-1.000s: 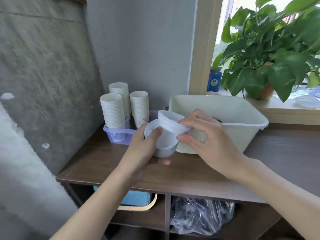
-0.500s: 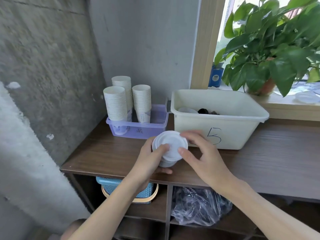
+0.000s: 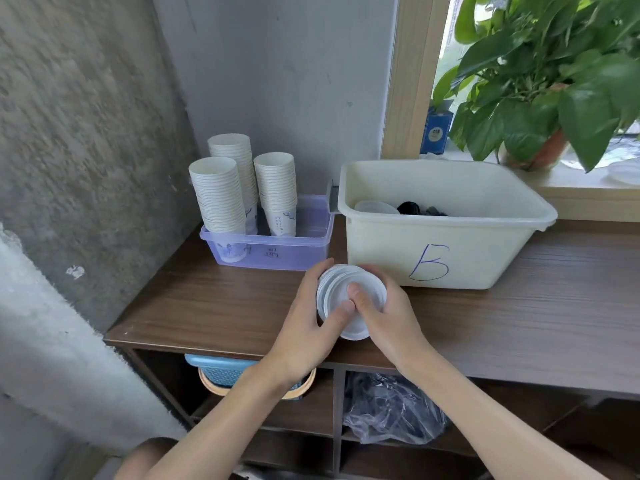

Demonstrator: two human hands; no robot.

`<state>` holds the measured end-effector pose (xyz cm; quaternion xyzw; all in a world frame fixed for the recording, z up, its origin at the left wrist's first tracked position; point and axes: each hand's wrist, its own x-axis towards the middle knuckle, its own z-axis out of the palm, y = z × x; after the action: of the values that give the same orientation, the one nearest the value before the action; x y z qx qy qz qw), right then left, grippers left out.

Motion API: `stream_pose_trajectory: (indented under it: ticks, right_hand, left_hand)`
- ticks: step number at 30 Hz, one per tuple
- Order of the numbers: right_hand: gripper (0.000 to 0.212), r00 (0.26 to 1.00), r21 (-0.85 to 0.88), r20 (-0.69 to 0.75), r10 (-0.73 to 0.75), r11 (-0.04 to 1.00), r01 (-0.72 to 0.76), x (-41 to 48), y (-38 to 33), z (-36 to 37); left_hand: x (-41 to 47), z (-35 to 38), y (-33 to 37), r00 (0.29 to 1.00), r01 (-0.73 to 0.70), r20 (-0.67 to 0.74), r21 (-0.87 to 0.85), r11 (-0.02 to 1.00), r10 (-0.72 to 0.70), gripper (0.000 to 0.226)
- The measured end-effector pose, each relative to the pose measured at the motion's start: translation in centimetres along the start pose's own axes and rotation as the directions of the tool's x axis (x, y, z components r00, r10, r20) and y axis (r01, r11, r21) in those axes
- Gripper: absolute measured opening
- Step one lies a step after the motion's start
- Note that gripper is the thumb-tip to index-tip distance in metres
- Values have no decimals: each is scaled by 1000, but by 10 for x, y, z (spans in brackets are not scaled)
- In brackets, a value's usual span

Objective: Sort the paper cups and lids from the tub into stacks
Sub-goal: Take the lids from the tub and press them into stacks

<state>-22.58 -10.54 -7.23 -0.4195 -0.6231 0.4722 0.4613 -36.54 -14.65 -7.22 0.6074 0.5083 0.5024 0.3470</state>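
Note:
A stack of white lids stands on the brown shelf top in front of the cream tub marked "B". My left hand curls round the stack's left side with its thumb on top. My right hand grips the right side, thumb pressing the top lid. Inside the tub lie a white lid and some black lids. Three tall stacks of paper cups stand in a clear purple tray at the back left.
A concrete wall closes the left side. A potted plant and a blue box sit on the window sill behind the tub. Below the shelf top are a blue basket and a plastic bag.
The lid held by my right hand came down onto the stack in my left hand. Both hands lowered the stack onto the shelf top and now squeeze it from both sides.

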Motion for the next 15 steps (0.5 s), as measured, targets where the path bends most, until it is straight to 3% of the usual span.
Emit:
stream_pose_trajectory:
  ticks: [4,9,11,15]
  right_hand:
    - [35,999,27,7,-35,999,35,0,4,0]
    - [60,997,19,-18,-74,997,74,-1,8,1]
    - [58,996,14,-28,-88,996,89,0,9,2]
    - [52,995,38,-34,-91,995,92,-1,9,2]
  left_hand:
    - [0,0,-3,999,-33,14,67,997,32,41]
    - [1,-2,-6,994,-43,105,84,996,34,62]
    - [1,-2,-8,992,-59,121,87,994,48,65]
    - [-1,5,-12,994,-111,20,154,982,109,56]
